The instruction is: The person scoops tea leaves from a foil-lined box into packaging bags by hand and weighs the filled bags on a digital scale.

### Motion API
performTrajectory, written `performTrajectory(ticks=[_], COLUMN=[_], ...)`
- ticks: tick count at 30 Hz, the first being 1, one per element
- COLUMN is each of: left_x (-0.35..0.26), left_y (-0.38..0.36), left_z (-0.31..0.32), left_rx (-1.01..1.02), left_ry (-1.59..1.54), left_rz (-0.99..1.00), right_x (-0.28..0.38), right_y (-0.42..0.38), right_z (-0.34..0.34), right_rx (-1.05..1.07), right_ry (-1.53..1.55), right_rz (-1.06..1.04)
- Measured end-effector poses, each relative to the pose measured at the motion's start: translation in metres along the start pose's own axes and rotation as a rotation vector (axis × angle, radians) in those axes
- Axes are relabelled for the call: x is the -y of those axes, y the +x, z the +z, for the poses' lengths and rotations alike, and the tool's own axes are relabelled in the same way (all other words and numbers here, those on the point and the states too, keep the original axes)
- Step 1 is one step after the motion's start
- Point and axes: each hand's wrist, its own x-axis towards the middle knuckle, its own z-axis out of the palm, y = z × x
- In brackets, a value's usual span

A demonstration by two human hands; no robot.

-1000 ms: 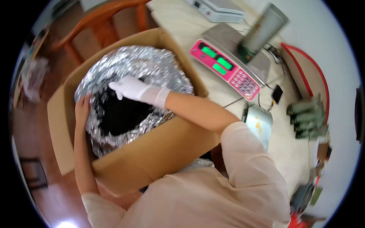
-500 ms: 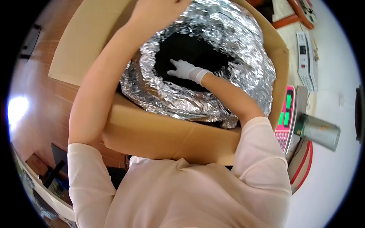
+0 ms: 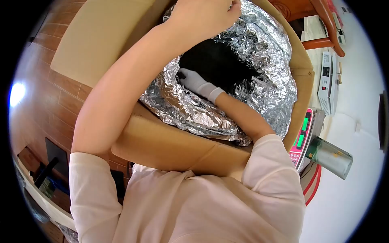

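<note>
A large cardboard box (image 3: 178, 148) stands in front of me, holding a crumpled silver foil liner (image 3: 267, 77) around a dark opening (image 3: 219, 60). My right hand (image 3: 196, 83), in a white glove, is down in the opening against its left foil wall. Its fingers are curled, with something dark between them that I cannot make out. Over the far foil rim is my bare left hand (image 3: 210, 16), partly cut off by the top of the view. Its visible fingers are bent inward; whatever they hold is hidden.
A box flap (image 3: 93, 36) spreads out at the left above the tiled floor (image 3: 56, 93). To the right are a pink scale (image 3: 302, 133) with green displays, a clear container (image 3: 332, 158) and a white appliance (image 3: 326, 83). Wooden furniture (image 3: 324, 24) stands at the far right.
My left hand has moved right along the far foil rim. My gloved right hand has gone from pointing across the dark opening to curling at its left foil wall. The view has shifted slightly.
</note>
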Motion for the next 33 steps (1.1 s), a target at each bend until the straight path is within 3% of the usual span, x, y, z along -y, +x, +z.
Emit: performTrajectory(ticks=[2, 4, 5, 13, 14, 16, 18, 20, 23, 33], left_x=[0.004, 0.002, 0.001, 0.002, 0.004, 0.013, 0.023, 0.016, 0.025, 0.053], left_y=[0.0, 0.0, 0.001, -0.002, 0.0, 0.002, 0.001, 0.002, 0.004, 0.008], left_z=[0.002, 0.002, 0.002, 0.001, 0.003, 0.012, 0.02, 0.016, 0.02, 0.026], left_rx=[-0.057, -0.047, -0.024, -0.113, -0.042, 0.028, -0.07, 0.037, 0.089, 0.177], left_ry=[0.015, 0.042, 0.066, 0.032, 0.113, 0.184, 0.173, 0.093, 0.159, 0.13], left_rz=[0.022, -0.006, -0.031, 0.018, -0.01, -0.021, 0.051, -0.084, -0.057, -0.014], right_x=[0.021, 0.025, 0.031, 0.056, 0.061, 0.07, 0.075, 0.065, 0.054, 0.066], right_y=[-0.008, -0.017, -0.023, -0.048, -0.052, -0.064, -0.077, -0.092, -0.115, -0.21], right_z=[-0.034, -0.059, -0.068, -0.099, -0.102, -0.111, -0.119, -0.122, -0.131, -0.211], right_rx=[0.151, 0.25, 0.257, 0.166, 0.155, 0.1, 0.04, -0.029, -0.074, -0.359], right_ry=[0.358, 0.889, 0.987, 1.136, 1.133, 1.022, 0.958, 0.936, 0.972, 1.546], right_rz=[0.274, 0.396, 0.374, 0.354, 0.35, 0.473, 0.507, 0.562, 0.646, 0.239])
